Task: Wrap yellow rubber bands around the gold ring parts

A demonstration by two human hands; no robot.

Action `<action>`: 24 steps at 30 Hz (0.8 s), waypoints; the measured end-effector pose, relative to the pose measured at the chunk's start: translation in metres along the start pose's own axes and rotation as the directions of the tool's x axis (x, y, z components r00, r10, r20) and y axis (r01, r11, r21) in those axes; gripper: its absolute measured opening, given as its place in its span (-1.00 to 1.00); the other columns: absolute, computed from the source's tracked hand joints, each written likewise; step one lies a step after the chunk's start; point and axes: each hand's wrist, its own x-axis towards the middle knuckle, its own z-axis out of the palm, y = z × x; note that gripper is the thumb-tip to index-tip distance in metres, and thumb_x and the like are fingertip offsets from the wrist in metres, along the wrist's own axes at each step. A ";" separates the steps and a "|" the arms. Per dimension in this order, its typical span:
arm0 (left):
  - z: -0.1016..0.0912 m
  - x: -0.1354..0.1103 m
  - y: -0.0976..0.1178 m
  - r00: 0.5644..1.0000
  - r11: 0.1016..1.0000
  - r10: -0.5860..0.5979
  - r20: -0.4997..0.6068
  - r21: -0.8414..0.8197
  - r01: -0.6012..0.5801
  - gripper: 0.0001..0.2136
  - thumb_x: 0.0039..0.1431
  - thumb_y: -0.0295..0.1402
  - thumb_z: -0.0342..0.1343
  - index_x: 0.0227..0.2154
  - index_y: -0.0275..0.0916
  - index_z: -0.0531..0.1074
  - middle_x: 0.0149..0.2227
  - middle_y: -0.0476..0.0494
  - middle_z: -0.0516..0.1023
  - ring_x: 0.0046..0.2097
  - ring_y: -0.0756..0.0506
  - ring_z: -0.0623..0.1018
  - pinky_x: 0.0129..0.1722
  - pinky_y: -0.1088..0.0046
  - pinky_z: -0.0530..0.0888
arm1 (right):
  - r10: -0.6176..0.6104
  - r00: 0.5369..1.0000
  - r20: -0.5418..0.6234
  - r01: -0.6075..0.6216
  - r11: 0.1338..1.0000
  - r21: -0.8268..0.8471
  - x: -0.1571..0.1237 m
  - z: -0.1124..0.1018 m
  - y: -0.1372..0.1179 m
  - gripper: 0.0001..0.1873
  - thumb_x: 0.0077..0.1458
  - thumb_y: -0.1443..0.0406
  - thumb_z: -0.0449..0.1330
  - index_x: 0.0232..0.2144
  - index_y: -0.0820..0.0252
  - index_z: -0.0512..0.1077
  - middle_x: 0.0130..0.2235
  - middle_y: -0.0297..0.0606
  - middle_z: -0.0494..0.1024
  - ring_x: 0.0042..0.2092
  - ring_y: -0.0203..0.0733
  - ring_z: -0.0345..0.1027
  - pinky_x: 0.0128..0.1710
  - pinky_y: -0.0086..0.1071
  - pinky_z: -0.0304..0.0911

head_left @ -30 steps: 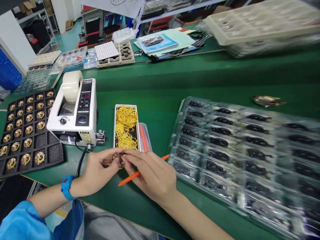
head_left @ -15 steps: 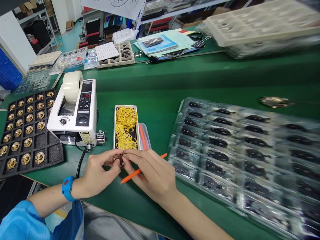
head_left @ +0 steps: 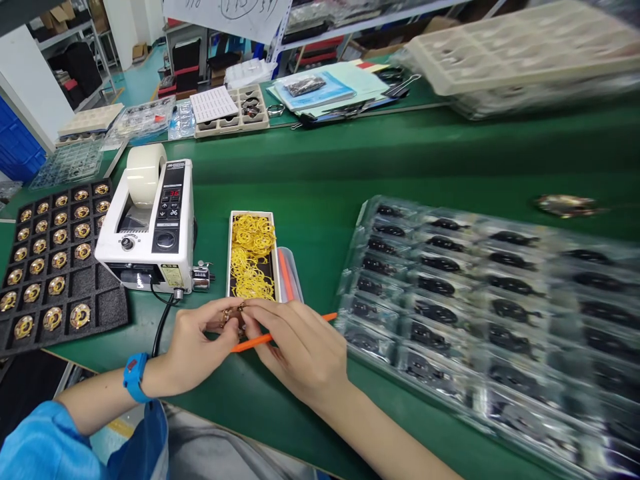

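Between my fingertips is a small brass-coloured metal part (head_left: 234,315), mostly covered by the fingers. My left hand (head_left: 203,343), with a blue wristband, pinches its left side. From the right, my right hand (head_left: 303,347) closes on the same part and also carries an orange pen-like stick (head_left: 255,343) across its fingers. Just beyond the hands is a white box (head_left: 275,220) of thin yellow rings (head_left: 253,250). A black foam tray (head_left: 95,283) at the left holds several round gold-coloured parts (head_left: 57,285).
A white tape dispenser (head_left: 175,257) stands left of the box. Clear plastic trays (head_left: 360,253) with black parts spread over the right side. A shiny metal piece (head_left: 567,205) lies behind them. Papers (head_left: 345,83) and a beige tray (head_left: 500,57) line the back.
The orange stick has swung to a flatter angle in my right hand, its left end now nearer the left fingers. Both hands stay on the metal part.
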 end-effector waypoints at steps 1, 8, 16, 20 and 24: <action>0.000 0.000 0.000 1.000 1.000 -0.005 0.005 -0.007 0.005 -0.72 0.09 -0.45 0.12 -0.13 -0.26 0.57 -0.26 -0.12 0.69 -0.27 -0.12 0.66 -0.26 0.43 0.61 | -0.014 1.000 0.007 0.014 1.000 -0.019 0.000 0.000 0.001 -0.85 0.18 0.45 0.14 -0.19 0.18 0.41 -0.34 -0.18 0.63 -0.42 -0.21 0.41 -0.42 -0.36 0.29; -0.001 0.001 0.003 1.000 1.000 -0.029 -0.007 0.003 0.029 -0.74 0.06 -0.45 0.14 -0.16 -0.29 0.57 -0.33 -0.12 0.68 -0.32 -0.10 0.65 -0.29 0.45 0.60 | 0.002 1.000 0.011 -0.001 0.998 -0.059 0.001 0.000 -0.002 -0.89 0.17 0.46 0.15 -0.25 0.21 0.35 -0.38 -0.16 0.62 -0.44 -0.20 0.39 -0.45 -0.36 0.29; 0.000 0.001 0.002 0.999 0.997 -0.050 -0.014 -0.060 0.050 -0.75 0.05 -0.40 0.20 -0.17 -0.27 0.53 -0.43 -0.07 0.63 -0.40 -0.04 0.59 -0.38 0.52 0.51 | 0.072 0.997 -0.030 -0.073 0.997 -0.023 0.002 0.001 -0.007 -0.86 0.15 0.47 0.16 -0.25 0.19 0.33 -0.39 -0.16 0.62 -0.41 -0.17 0.45 -0.44 -0.36 0.33; 0.000 0.004 0.003 0.991 0.972 -0.134 0.012 -0.192 0.134 -0.75 0.01 -0.32 0.27 -0.25 -0.27 0.44 -0.56 0.03 0.52 -0.49 0.04 0.49 -0.45 0.57 0.42 | 0.089 0.995 -0.053 -0.088 0.996 0.007 0.003 0.003 -0.008 -0.82 0.13 0.49 0.18 -0.23 0.19 0.32 -0.38 -0.17 0.62 -0.43 -0.19 0.43 -0.46 -0.38 0.31; -0.004 0.012 0.006 0.975 0.929 -0.219 0.043 -0.297 0.221 -0.70 -0.08 -0.19 0.33 -0.45 -0.28 0.38 -0.56 0.03 0.48 -0.53 0.06 0.45 -0.47 0.55 0.41 | 0.149 0.988 -0.028 -0.145 0.985 0.093 0.003 0.000 -0.009 -0.83 0.18 0.39 0.17 -0.16 0.19 0.30 -0.40 -0.21 0.59 -0.50 -0.24 0.35 -0.53 -0.41 0.26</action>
